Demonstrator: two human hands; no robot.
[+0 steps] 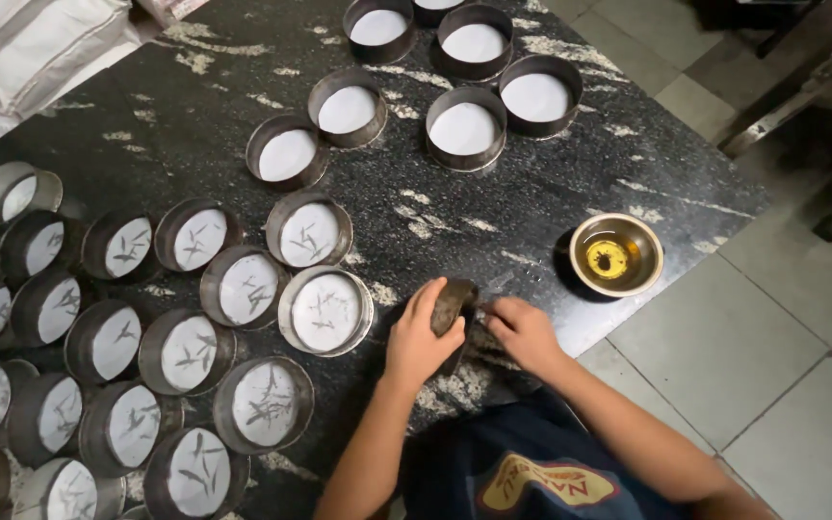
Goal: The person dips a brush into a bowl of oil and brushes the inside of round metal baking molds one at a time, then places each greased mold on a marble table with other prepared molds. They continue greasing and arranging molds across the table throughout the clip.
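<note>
Left hand (423, 337) clasped round tin (452, 306), tilted on edge at counter (551, 183) front. Right hand (524, 332) pinched closed at tin's mouth, contents hidden. Oil bowl (616, 254) near, right of grip. Step judged: greasing inside. Lined tins (325, 310) left of grip.

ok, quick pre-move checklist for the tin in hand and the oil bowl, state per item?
1. Left hand grips the round tin tilted on its side: ok.
2. Right hand at the tin's open side: ok; what its fingers hold: cannot tell.
3. Oil bowl upright, apart from the hands, near the counter edge: ok.
4. Inside of the held tin coated: cannot tell, hidden.
5. Paper-lined tins, such as the nearest one, stand left of the hands, untouched: ok.
</note>
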